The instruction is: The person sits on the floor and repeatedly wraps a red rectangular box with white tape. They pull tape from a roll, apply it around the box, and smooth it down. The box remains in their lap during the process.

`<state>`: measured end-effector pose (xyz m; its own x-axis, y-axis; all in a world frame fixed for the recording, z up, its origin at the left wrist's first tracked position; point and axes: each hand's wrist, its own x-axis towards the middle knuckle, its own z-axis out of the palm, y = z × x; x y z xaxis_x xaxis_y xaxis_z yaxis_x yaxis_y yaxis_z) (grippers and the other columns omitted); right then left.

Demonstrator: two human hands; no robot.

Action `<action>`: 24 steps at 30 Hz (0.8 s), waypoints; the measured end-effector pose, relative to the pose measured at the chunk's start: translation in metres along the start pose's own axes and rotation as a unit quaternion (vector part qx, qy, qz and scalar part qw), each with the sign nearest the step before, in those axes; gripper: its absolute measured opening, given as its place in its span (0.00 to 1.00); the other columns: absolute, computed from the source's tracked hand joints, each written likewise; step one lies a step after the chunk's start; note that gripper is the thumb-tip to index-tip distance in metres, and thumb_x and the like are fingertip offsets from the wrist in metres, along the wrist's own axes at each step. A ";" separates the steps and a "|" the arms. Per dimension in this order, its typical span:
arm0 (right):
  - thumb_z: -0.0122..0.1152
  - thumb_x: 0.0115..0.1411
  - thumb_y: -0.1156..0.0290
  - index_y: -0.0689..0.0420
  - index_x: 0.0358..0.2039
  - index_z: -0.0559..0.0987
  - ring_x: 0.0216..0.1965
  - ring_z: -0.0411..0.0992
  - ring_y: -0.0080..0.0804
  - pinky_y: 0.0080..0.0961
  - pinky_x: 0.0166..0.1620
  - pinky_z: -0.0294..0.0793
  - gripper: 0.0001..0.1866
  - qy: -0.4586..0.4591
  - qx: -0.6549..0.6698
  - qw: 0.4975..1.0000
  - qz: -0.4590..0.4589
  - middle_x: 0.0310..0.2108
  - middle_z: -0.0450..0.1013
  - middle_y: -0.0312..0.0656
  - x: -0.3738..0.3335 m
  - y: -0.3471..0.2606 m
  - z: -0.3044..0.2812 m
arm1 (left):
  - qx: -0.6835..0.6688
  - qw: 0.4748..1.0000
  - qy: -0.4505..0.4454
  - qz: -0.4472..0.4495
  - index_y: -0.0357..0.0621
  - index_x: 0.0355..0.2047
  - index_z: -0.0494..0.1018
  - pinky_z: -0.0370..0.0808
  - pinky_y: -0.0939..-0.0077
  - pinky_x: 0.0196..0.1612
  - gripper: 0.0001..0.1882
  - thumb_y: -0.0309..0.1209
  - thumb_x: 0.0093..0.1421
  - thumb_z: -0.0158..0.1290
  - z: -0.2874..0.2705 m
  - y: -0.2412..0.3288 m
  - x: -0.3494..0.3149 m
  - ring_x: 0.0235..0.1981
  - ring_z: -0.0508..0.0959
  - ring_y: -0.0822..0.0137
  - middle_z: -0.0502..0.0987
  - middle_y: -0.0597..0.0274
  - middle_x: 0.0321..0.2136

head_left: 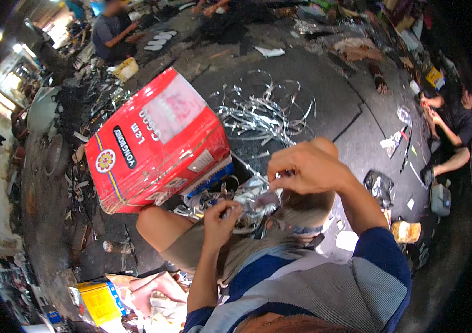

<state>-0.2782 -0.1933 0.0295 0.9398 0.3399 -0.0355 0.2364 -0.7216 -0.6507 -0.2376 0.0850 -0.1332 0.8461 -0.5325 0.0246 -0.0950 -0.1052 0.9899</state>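
My left hand (221, 223) is closed in a pinch above my lap; what lies in its fingertips is too small to make out. Higher and to the right, my right hand (309, 169) is closed too, thumb against fingers. A thin shiny silver strip (249, 168) runs up to its fingertips. Between and below both hands lies a heap of crumpled silvery material (255, 201), partly hidden by them. Beyond the hands, a loose tangle of curled silver strips (272, 115) spreads on the dark floor.
A large red metal can (155, 145) lies tipped at my left, against my knee. A yellow-and-blue box (100, 302) sits at the lower left. On the right are a black plastic bag (379, 187) and a seated person (452, 130); another person (115, 34) sits at the far left.
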 end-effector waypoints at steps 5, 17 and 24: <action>0.68 0.58 0.62 0.57 0.57 0.73 0.52 0.72 0.52 0.44 0.55 0.71 0.28 0.014 0.076 0.986 -0.149 0.50 0.72 0.52 0.020 -0.009 0.038 | 0.111 0.988 0.003 0.112 0.37 0.34 0.80 0.76 0.76 0.35 0.04 0.25 0.63 0.58 0.018 0.054 0.000 0.30 0.82 0.71 0.83 0.57 0.27; 0.64 0.63 0.63 0.57 0.36 0.84 0.40 0.77 0.45 0.39 0.45 0.75 0.10 0.031 -0.075 0.992 -0.098 0.36 0.78 0.45 0.026 -0.024 0.013 | 0.105 0.989 0.032 0.104 0.40 0.34 0.76 0.72 0.76 0.29 0.09 0.29 0.58 0.65 -0.003 0.087 0.005 0.25 0.77 0.72 0.80 0.63 0.27; 0.68 0.61 0.65 0.59 0.38 0.86 0.37 0.78 0.27 0.27 0.43 0.75 0.11 0.085 0.074 0.994 -0.004 0.34 0.83 0.43 0.058 -0.017 -0.070 | -0.056 0.993 0.105 0.008 0.37 0.36 0.79 0.76 0.77 0.37 0.15 0.25 0.48 0.70 -0.134 0.110 -0.029 0.31 0.79 0.73 0.81 0.64 0.32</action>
<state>-0.2105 -0.2029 0.0916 0.9690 0.2297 0.0907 0.2172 -0.6180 -0.7556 -0.2019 0.2012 -0.0064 0.9365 -0.3458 0.0578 -0.0610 0.0018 0.9981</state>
